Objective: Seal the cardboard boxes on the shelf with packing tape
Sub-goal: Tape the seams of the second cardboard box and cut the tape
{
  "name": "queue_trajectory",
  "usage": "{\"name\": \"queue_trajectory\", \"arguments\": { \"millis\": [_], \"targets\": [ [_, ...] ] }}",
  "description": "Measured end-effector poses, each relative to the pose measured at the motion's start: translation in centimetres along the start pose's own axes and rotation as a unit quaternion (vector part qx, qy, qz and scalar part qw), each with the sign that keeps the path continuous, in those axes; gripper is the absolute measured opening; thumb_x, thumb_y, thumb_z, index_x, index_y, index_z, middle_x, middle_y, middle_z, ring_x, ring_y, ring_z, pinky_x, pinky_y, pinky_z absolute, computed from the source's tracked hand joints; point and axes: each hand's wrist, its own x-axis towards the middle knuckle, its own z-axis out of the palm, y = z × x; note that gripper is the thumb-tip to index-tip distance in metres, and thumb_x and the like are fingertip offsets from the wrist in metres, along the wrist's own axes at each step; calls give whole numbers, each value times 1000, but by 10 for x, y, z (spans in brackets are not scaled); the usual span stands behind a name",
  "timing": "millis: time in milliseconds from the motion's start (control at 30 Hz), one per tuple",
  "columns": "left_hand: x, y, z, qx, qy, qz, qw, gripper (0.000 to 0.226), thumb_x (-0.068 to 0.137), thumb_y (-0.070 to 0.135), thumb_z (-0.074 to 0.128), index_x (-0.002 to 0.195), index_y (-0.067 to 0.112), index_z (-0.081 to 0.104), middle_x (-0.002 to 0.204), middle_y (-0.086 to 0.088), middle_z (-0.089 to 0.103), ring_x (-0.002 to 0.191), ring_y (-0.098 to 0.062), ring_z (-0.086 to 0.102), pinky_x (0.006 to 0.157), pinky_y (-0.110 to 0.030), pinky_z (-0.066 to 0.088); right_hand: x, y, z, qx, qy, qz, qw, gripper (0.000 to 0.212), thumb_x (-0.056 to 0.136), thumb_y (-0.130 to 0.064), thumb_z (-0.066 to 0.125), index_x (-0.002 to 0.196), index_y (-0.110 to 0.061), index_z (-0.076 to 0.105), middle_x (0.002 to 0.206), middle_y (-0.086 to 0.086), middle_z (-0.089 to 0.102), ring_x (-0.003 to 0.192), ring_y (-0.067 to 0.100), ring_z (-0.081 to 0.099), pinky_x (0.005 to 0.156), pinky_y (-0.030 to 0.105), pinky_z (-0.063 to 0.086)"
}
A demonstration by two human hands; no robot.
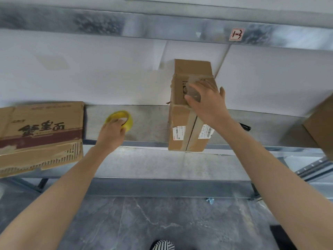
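Now left hand (111, 134) grips tape roll (129, 121) near printed box (41, 127); flat right hand (207, 103) presses narrow box (182, 127).

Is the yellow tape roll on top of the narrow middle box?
No, the yellow packing tape roll lies on the grey metal shelf, held by the left hand, left of the narrow brown cardboard box.

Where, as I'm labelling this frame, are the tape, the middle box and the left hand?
tape (130, 123): head view, roll's yellow rim.
middle box (181, 123): head view, left of its seam.
left hand (110, 135): head view, back of hand.
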Motion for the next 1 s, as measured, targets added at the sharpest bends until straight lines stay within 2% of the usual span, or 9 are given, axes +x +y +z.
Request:
{"name": "queue_trajectory", "arguments": {
  "millis": [100, 167, 300, 433, 500, 600, 767, 900, 1000],
  "targets": [
    [-1, 37, -28, -65, 42, 72, 994, 30, 94, 11, 49, 121, 7, 58, 135, -12, 49, 114, -36, 51, 83, -47, 48, 1, -12, -4, 34, 7, -36, 999, 38, 94, -28, 53, 131, -22, 53, 140, -3, 49, 136, 18, 34, 115, 50, 14],
    [-4, 60, -47, -69, 77, 131, 986, 25, 93, 10, 52, 116, 5, 60, 128, -11, 53, 101, -37, 56, 71, -41, 47, 0, -21, -6, 95, -11, -58, 994, 40, 92, -24, 55, 132, -22, 53, 138, -4, 51, 133, 15, 39, 114, 49, 20],
    [-14, 97, -79, -86, 116, 215, 966, 23, 91, 9, 55, 113, 5, 60, 117, -10, 56, 90, -34, 58, 68, -37, 46, -1, -33, -14, 291, -108, -11, 950, 53, 88, -17, 61, 138, -24, 47, 142, -9, 46, 133, 6, 37, 108, 25, 29],
    [-22, 122, -96, -95, 129, 249, 955, 21, 91, 10, 55, 111, 6, 59, 112, -8, 56, 86, -27, 56, 66, -30, 39, 2, -34, -20, 381, -152, 0, 912, 51, 83, -9, 67, 131, -17, 52, 132, 0, 55, 123, 13, 51, 103, 37, 43],
    [-24, 132, -101, -97, 131, 253, 954, 20, 91, 10, 55, 111, 6, 59, 111, -7, 56, 86, -24, 54, 67, -28, 36, 3, -30, -22, 417, -137, 12, 898, 46, 82, -6, 68, 126, -13, 56, 122, 3, 60, 110, 15, 59, 91, 31, 51],
    [-26, 145, -106, -98, 129, 258, 953, 21, 91, 10, 55, 111, 6, 58, 111, -7, 55, 89, -24, 55, 69, -32, 42, 9, -20, -27, 435, -117, 53, 891, 55, 82, -11, 70, 133, -14, 51, 121, -1, 57, 110, 11, 57, 85, 17, 46],
    [-30, 159, -105, -99, 110, 263, 953, 21, 93, 11, 54, 113, 6, 57, 111, -6, 54, 91, -24, 54, 74, -41, 47, 16, -7, -40, 478, -148, 60, 864, 42, 84, -3, 62, 123, -14, 57, 118, -1, 62, 114, 13, 57, 95, 22, 43],
    [-32, 168, -102, -98, 104, 268, 953, 19, 93, 11, 54, 111, 7, 57, 108, -3, 53, 88, -18, 51, 71, -32, 41, 15, -2, -48, 443, -111, 20, 890, 32, 82, 3, 61, 108, -15, 65, 98, -9, 65, 86, -7, 60, 74, 5, 44],
    [-31, 173, -100, -96, 102, 265, 954, 18, 93, 10, 53, 110, 7, 57, 105, -1, 52, 85, -14, 47, 70, -29, 37, 15, 3, -52, 419, -75, 18, 905, 24, 81, 4, 64, 102, -9, 67, 93, -3, 65, 84, 3, 60, 76, 8, 45]
  ]
}}
